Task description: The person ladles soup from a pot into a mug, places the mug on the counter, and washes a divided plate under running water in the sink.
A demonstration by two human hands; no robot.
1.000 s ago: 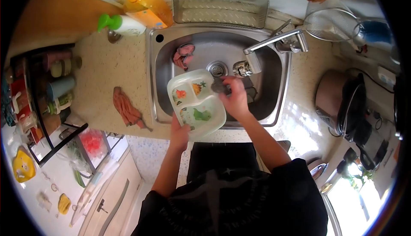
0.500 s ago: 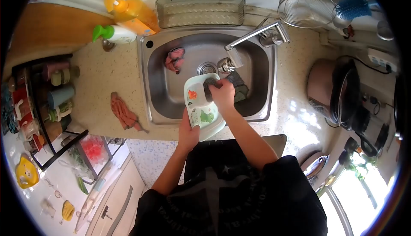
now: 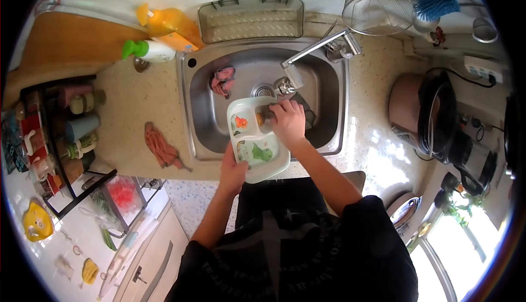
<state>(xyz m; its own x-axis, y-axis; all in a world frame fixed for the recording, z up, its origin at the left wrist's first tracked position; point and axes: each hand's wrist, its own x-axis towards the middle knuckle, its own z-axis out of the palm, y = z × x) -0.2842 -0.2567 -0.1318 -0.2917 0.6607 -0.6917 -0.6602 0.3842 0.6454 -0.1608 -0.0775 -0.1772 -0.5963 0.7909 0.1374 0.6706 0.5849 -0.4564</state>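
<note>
A pale green divided plate (image 3: 251,144) with cartoon animal pictures is tilted over the front of the steel sink (image 3: 200,121). My left hand (image 3: 233,171) is closed on its lower left edge, thumb on the rim. My right hand (image 3: 289,120) presses a dark scouring pad (image 3: 264,114) into the plate's upper right compartment; the fingers partly cover the pad. Beyond the plate, the faucet (image 3: 293,75) hangs over the drain (image 3: 263,90). A pink cloth (image 3: 223,81) lies in the sink's left part. Behind my right hand is a dark grey cloth (image 3: 304,106), partly hidden.
Left of the sink, a reddish cloth (image 3: 161,146) lies on the counter (image 3: 123,99). Orange (image 3: 172,24) and green-topped (image 3: 150,50) pump bottles stand at the back left. A clear rack (image 3: 251,20) sits behind the sink. Pots (image 3: 408,102) stand at the right.
The plate now shows flatter to the camera, slightly to the left. My right hand has shifted a little, the pad still at the upper right compartment. My left hand keeps its hold.
</note>
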